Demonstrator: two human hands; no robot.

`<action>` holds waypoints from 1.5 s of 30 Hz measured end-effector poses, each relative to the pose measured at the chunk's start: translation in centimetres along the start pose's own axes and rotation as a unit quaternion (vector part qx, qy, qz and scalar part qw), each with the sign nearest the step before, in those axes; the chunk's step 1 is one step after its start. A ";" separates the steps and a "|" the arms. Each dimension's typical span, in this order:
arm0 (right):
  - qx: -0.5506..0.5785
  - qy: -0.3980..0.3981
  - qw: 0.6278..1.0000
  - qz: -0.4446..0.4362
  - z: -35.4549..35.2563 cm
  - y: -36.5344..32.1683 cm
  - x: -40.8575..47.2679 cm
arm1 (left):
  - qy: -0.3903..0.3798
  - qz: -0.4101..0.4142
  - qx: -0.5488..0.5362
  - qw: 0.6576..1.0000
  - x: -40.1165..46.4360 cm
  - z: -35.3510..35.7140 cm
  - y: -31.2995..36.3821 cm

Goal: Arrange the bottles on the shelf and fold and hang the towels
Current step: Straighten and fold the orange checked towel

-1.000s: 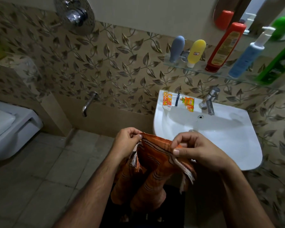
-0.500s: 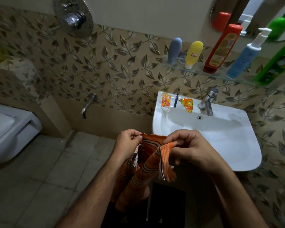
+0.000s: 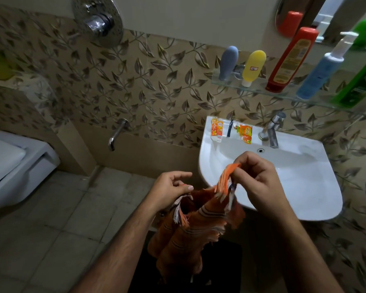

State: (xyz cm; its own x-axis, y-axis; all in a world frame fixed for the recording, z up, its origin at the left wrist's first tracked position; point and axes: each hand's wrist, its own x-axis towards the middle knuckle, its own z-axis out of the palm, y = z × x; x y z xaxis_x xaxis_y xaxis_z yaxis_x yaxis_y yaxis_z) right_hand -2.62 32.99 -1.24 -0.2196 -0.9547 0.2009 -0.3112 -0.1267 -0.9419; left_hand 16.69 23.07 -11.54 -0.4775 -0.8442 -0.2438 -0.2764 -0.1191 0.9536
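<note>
Head camera is looking down at a person standing just before the sink (image 3: 317, 210), working an orange striped towel (image 3: 190, 231) between both hands. The right hand (image 3: 256, 180) is pinching a bunched edge of the cloth and lifting it above the basin rim. The left hand (image 3: 169, 189) is gripping another fringed edge lower down, thumb pressing the cloth, forefinger stretched out loose. The rest is hanging limp toward the floor. The towel is looking thin, light and floppy, so it is likely needing a grip at two corners of one edge to spread flat for folding. Bottles are standing on the glass shelf (image 3: 256, 87).
</note>
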 end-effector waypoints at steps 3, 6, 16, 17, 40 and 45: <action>-0.166 0.104 0.980 -0.026 -0.4 0.9 0.1 | -0.005 -0.009 0.012 1.000 -0.5 -1.3 -0.6; -0.154 0.023 0.988 0.020 -0.4 1.3 0.2 | -0.029 -0.008 0.040 0.999 -1.0 -2.2 -0.4; 0.121 -0.162 0.965 0.166 5.9 4.3 -1.1 | -0.119 0.078 -0.006 0.990 -3.6 -2.4 2.9; 0.152 -0.170 0.957 0.178 5.9 4.5 -1.0 | -0.124 0.088 0.009 0.988 -3.8 -2.6 3.2; 0.035 -0.051 0.992 0.111 7.4 3.9 -0.2 | 0.037 -0.043 -0.294 0.954 -4.4 -1.1 2.9; -0.022 -0.062 0.994 0.087 7.3 3.9 0.2 | 0.066 -0.025 -0.231 0.970 -4.2 -1.1 3.1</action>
State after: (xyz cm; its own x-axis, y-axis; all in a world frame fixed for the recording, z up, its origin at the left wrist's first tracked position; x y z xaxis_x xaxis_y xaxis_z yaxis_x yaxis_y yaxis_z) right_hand 2.88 30.38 -6.87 -0.1581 -0.9874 -0.0021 -0.3187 0.0531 -0.9464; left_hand 18.68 25.65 -7.34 -0.3533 -0.8876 -0.2955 0.1211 -0.3567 0.9263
